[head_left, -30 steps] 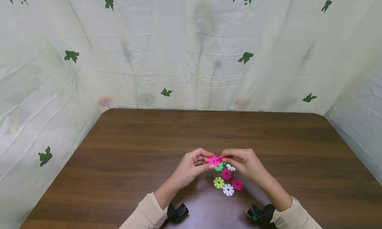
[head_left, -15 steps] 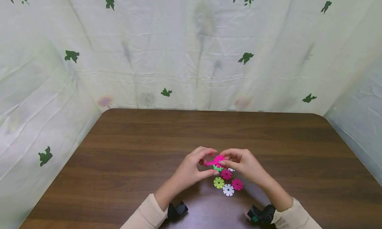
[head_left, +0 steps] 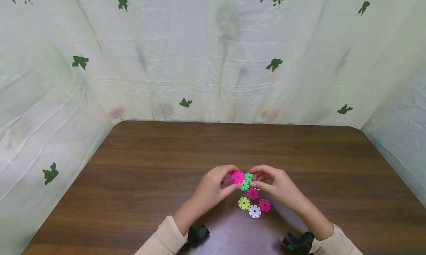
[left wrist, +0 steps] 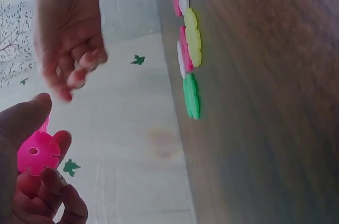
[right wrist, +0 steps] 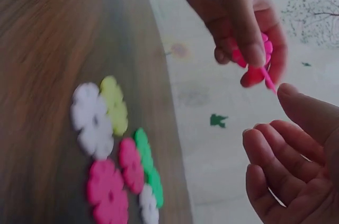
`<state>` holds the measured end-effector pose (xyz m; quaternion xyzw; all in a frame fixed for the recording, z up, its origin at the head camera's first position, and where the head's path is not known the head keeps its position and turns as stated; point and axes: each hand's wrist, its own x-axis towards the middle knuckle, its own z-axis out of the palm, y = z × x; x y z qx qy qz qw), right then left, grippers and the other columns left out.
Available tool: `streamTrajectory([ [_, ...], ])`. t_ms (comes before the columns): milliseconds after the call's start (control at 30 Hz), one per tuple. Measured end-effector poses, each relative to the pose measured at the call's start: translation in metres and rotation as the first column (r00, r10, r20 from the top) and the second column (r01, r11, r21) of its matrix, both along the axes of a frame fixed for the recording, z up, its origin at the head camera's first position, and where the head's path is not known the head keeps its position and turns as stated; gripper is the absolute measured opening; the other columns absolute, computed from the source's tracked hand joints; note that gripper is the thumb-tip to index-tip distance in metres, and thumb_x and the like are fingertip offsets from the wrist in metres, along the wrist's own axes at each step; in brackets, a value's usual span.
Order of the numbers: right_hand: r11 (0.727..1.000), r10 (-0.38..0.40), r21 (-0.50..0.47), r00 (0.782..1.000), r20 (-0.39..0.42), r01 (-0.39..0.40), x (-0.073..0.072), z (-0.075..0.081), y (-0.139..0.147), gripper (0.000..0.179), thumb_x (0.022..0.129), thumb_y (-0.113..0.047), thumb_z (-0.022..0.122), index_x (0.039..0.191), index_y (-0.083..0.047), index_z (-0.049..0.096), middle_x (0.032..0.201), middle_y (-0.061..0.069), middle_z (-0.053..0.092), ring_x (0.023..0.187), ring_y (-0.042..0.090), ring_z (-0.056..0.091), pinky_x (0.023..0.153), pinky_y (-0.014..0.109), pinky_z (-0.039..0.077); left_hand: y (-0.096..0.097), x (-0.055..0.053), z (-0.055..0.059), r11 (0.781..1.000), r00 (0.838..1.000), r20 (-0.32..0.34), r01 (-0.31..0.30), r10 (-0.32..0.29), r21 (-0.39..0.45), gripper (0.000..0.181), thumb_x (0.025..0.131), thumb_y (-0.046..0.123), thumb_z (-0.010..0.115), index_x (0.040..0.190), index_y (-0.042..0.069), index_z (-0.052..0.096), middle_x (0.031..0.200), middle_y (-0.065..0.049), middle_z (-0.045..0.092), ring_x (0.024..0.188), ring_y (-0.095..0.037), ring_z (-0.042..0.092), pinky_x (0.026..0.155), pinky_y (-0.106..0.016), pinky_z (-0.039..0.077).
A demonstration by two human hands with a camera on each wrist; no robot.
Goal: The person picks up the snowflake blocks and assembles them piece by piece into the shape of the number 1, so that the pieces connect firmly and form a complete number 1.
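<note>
My left hand (head_left: 210, 186) pinches two bright pink notched discs (head_left: 237, 177) joined at an angle, held up off the table. One shows its flat face; the other is nearly edge-on. In the left wrist view the pink disc (left wrist: 46, 155) lies between thumb and fingers. My right hand (head_left: 279, 183) is just to the right, thumb and fingers apart with nothing between them; its thumb tip overlaps the edge of the pink pair in the right wrist view. Below, on the table, lie two green discs (head_left: 244, 185), close by the right fingertips.
On the brown wooden table (head_left: 139, 166) lie more notched discs: a yellow one (head_left: 244, 203), two crimson ones (head_left: 264, 205) and a white one (head_left: 254, 211). A second white disc (right wrist: 149, 205) is mostly hidden by the right hand in the head view. A printed curtain (head_left: 199, 55) hangs behind.
The left fingers came off the pink pair while the right hand held it, then gripped it again. The right hand has let go and shifted slightly right, and the pair has turned.
</note>
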<state>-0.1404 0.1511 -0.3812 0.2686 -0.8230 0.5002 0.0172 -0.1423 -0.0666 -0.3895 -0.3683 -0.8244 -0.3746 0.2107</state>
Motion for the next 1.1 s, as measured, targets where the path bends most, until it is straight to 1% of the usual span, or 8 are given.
streamTrajectory([
  [167,0.994,0.012,0.113,0.999,-0.042,-0.007,0.003,-0.011,0.020,0.031,0.078,-0.019,0.070,0.104,-0.004,0.061,0.089,0.004,0.061,0.075,0.011,0.056,0.066,0.028,0.048,-0.003,-0.001,0.000,0.999,0.999,-0.005,-0.032,0.032,-0.011,0.038,0.073,0.014,0.074,0.106,0.007,0.056,0.086,0.002,0.061,0.068,-0.011,0.049,0.061,-0.017,0.042],
  [333,0.978,0.092,0.191,0.994,-0.058,-0.079,0.008,-0.026,0.033,0.031,0.078,-0.017,0.070,0.105,-0.005,0.060,0.093,0.002,0.059,0.078,0.014,0.054,0.067,0.028,0.047,-0.004,-0.002,0.001,1.000,1.000,-0.007,-0.030,0.030,-0.008,0.039,0.074,0.015,0.074,0.106,0.006,0.055,0.084,0.002,0.061,0.067,-0.012,0.049,0.061,-0.018,0.041],
  [467,0.950,0.133,0.287,0.991,-0.012,-0.124,0.013,-0.035,0.038,0.029,0.078,-0.022,0.070,0.104,-0.011,0.061,0.095,-0.004,0.055,0.080,0.011,0.051,0.069,0.026,0.045,-0.004,-0.002,0.001,1.000,1.000,-0.011,-0.027,0.027,-0.003,0.039,0.074,0.016,0.074,0.106,0.006,0.055,0.083,0.003,0.061,0.067,-0.013,0.048,0.060,-0.018,0.040],
  [633,0.918,0.125,0.373,0.990,0.058,-0.138,0.016,-0.037,0.038,0.024,0.078,-0.026,0.070,0.096,-0.018,0.058,0.091,-0.008,0.048,0.079,0.009,0.047,0.069,0.024,0.043,-0.004,-0.002,0.001,0.999,1.000,0.000,-0.029,0.029,-0.014,0.038,0.074,0.016,0.074,0.105,0.006,0.055,0.083,0.003,0.061,0.068,-0.011,0.050,0.061,-0.018,0.041],
  [733,0.919,0.112,0.368,0.988,0.108,-0.144,0.015,-0.036,0.037,0.025,0.077,-0.020,0.072,0.092,-0.019,0.052,0.082,-0.009,0.049,0.074,0.008,0.047,0.064,0.023,0.043,-0.004,-0.002,0.001,0.999,1.000,0.001,-0.029,0.029,-0.020,0.037,0.074,0.016,0.074,0.105,0.006,0.055,0.083,0.003,0.061,0.071,-0.010,0.051,0.062,-0.019,0.042],
  [833,0.931,0.134,0.318,0.979,0.153,-0.177,0.013,-0.033,0.037,0.021,0.080,-0.015,0.068,0.093,-0.019,0.053,0.077,-0.010,0.053,0.070,0.007,0.050,0.061,0.024,0.044,-0.004,-0.002,0.001,0.999,0.999,-0.004,-0.034,0.033,-0.025,0.037,0.074,0.016,0.074,0.105,0.006,0.055,0.083,0.003,0.061,0.073,-0.008,0.052,0.064,-0.020,0.042],
  [967,0.952,0.162,0.233,0.972,0.170,-0.200,0.011,-0.026,0.037,0.017,0.083,-0.009,0.063,0.099,-0.013,0.059,0.081,-0.005,0.060,0.067,0.009,0.056,0.060,0.025,0.047,-0.004,-0.001,0.003,0.998,0.999,-0.001,-0.040,0.040,-0.039,0.037,0.075,0.017,0.073,0.105,0.007,0.055,0.083,0.004,0.061,0.072,-0.007,0.052,0.064,-0.021,0.042],
  [1100,0.972,0.129,0.178,0.981,0.147,-0.155,0.006,-0.017,0.035,0.022,0.083,-0.004,0.062,0.105,-0.007,0.059,0.088,0.000,0.062,0.066,0.012,0.059,0.059,0.026,0.049,-0.004,0.001,0.003,0.999,0.999,0.045,-0.021,0.023,-0.044,0.037,0.076,0.018,0.072,0.106,0.007,0.054,0.085,0.003,0.061,0.073,-0.007,0.054,0.065,-0.018,0.043],
])
